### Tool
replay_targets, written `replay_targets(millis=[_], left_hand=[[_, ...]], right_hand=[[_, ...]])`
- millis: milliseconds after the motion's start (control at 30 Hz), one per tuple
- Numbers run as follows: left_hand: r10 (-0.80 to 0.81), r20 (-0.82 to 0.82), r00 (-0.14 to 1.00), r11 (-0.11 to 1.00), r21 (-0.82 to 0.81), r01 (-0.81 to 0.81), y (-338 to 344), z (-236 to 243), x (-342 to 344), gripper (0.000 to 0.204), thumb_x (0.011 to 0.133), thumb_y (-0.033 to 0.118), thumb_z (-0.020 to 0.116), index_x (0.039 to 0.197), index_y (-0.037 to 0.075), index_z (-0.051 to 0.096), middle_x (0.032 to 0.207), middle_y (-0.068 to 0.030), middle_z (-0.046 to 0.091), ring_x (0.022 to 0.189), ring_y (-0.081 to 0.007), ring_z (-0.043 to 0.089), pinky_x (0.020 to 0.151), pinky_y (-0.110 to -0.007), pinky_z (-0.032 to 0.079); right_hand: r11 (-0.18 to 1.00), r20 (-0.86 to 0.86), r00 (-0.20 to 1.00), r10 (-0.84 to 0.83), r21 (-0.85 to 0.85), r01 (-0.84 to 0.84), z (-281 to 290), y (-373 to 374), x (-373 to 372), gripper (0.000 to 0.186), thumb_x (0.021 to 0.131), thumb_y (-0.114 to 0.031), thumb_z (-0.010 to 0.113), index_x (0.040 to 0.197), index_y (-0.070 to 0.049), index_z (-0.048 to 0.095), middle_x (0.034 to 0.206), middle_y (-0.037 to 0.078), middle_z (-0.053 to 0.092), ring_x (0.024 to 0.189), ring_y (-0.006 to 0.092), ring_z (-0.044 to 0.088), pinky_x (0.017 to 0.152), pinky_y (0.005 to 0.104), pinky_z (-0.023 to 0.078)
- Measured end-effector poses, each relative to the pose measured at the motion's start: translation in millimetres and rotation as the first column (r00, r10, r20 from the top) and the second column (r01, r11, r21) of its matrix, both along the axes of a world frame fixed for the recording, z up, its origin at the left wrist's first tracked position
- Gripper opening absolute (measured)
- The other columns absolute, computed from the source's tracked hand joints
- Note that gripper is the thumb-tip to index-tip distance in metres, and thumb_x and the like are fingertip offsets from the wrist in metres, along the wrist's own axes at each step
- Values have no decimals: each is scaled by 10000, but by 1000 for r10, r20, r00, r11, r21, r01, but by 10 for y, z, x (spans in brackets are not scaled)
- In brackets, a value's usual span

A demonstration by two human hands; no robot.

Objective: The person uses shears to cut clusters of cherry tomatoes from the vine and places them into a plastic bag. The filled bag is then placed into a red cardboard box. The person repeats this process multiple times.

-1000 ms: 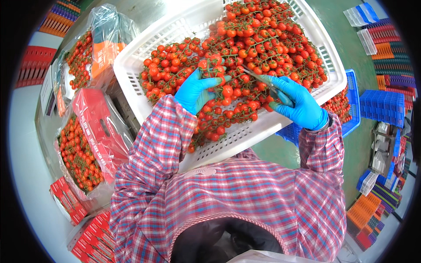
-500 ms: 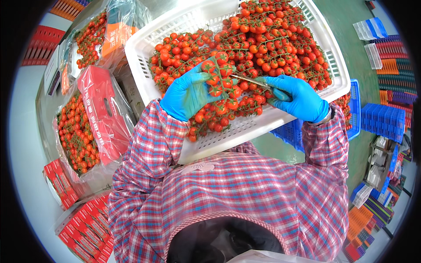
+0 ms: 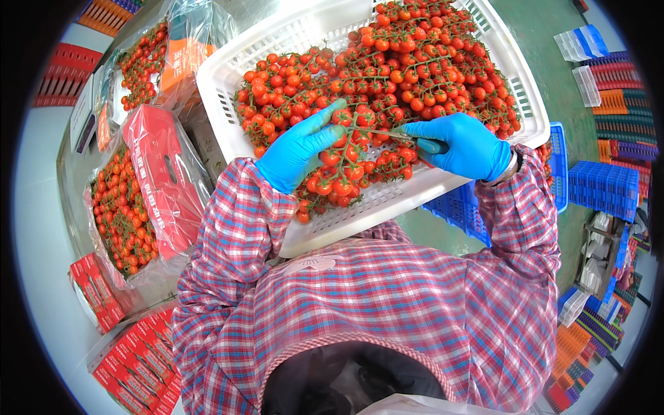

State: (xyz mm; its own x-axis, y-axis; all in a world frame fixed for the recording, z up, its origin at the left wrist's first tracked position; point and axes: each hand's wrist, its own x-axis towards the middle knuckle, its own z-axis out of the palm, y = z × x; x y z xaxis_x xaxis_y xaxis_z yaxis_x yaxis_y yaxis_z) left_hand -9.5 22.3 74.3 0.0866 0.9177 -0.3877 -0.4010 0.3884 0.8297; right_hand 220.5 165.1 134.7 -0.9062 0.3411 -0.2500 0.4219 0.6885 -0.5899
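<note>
My left hand (image 3: 295, 151), in a blue glove, pinches a truss of cherry tomatoes (image 3: 343, 171) near the upper end of its green stem. In my blue-gloved right hand (image 3: 465, 148) is a pair of scissors (image 3: 382, 132). Their slim blades point left and reach the stem just beside my left fingertips; whether they touch it I cannot tell. The handles are mostly covered by my fingers. Both hands are over a white slotted crate (image 3: 308, 238), where a heap of red cherry tomatoes on the vine (image 3: 436, 62) lies beneath and beyond them.
To the left, a plastic-lined red carton (image 3: 160, 183) holds more cherry tomatoes, with an orange carton (image 3: 185, 66) behind it. Red printed boxes (image 3: 138, 363) stand at the lower left. A blue crate (image 3: 460, 214) sits under the white one's right side. Stacked blue crates (image 3: 603, 190) stand farther right.
The held truss has lowered toward the heap, and my left fingers have shifted to its upper stem. The scissors' blades have come left across the truss near those fingertips.
</note>
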Motion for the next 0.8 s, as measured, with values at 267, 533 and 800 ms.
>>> replay_targets(millis=[267, 533, 800], left_hand=[[189, 490, 851, 982, -70, -178, -213, -288, -73, 500, 899, 248, 513, 1320, 17, 372, 1324, -192, 437, 1029, -240, 564, 858, -371, 472], [568, 477, 671, 810, -177, -560, -478, -421, -291, 399, 876, 164, 514, 1250, 31, 471, 1162, -120, 574, 1029, -229, 568, 874, -362, 459], [70, -927, 368, 858, 244, 453, -439, -558, 99, 259, 902, 164, 481, 1128, 106, 592, 1219, -68, 536, 1159, -226, 472, 934, -382, 406]], right_hand=[[912, 131, 946, -296, 334, 239, -216, 155, -238, 413, 760, -262, 668, 1142, -161, 548, 872, 99, 594, 805, 269, 592, 689, 402, 470], [972, -169, 983, 74, 234, -33, -554, -433, -530, 334, 775, -183, 634, 1101, -121, 594, 987, 139, 579, 903, 328, 568, 748, 413, 477], [962, 9, 987, -158, 226, 152, -634, 215, 88, 200, 833, -190, 564, 1009, -135, 642, 1022, 113, 628, 894, 304, 604, 740, 394, 495]])
